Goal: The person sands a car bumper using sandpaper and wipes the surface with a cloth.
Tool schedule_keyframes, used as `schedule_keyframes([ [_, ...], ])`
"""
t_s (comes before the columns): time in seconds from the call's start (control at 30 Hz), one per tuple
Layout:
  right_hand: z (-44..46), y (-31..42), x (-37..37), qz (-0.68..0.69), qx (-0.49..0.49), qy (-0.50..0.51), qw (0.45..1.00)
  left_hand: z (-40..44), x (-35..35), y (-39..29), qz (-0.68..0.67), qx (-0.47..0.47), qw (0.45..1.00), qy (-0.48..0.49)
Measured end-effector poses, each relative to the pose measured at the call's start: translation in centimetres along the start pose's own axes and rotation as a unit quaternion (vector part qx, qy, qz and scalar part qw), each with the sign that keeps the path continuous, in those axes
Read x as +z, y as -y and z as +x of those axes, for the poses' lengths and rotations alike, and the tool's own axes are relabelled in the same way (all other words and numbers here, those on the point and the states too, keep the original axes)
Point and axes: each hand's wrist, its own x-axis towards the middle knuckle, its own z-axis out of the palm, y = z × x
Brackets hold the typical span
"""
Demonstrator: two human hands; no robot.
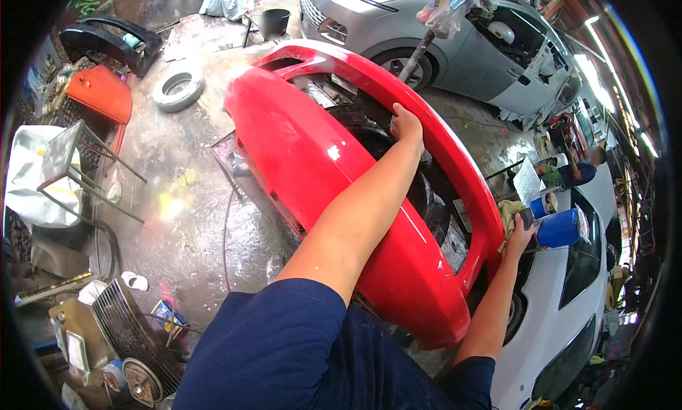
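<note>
Largest, two cars: one grey car at the top, one white car at lower right. Next, one red bumper, glossy, slanting across the centre with one long opening. Beyond, at right, one other person. At upper left, one black curved part and one orange panel; lower, one metal-legged stool. Between panel and bumper, one tyre lying flat; near the grey car, one black bucket. Beside the right hand, two blue containers, unequal in size.

Bare hands: two. Left hand on the bumper at its long opening, thumb visible, other fingers mostly hidden; impossible to tell whether clamped. Right hand near the bumper's right end, fingers closed around one dark block, next to one yellowish cloth. At lower left, one blue-and-yellow box, lettering too small to read, and one white slipper.
</note>
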Motion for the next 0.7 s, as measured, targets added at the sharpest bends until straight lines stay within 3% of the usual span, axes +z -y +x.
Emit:
schedule_keyframes([
  [0.13,0.0,0.0,0.0,0.019,-0.011,0.013,1.000,1.2,-0.5,-0.5,-0.113,-0.048,0.991,0.054],
  [0.27,-0.1,0.1,-0.1,-0.017,-0.014,-0.003,1.000,2.7,0.0,0.6,-0.260,-0.032,0.955,0.140],
  [0.43,-0.2,0.0,-0.1,0.003,-0.003,-0.005,1.000,1.7,-0.4,-0.2,-0.322,-0.038,0.934,0.147],
  [0.57,-0.1,-0.1,-0.4,0.011,-0.006,0.005,1.000,0.1,-0.8,-1.7,-0.352,-0.021,0.935,0.042],
  [0.7,-0.5,0.1,-0.1,0.005,-0.011,-0.012,1.000,-1.7,-1.9,-3.1,-0.277,-0.008,0.960,0.035],
])
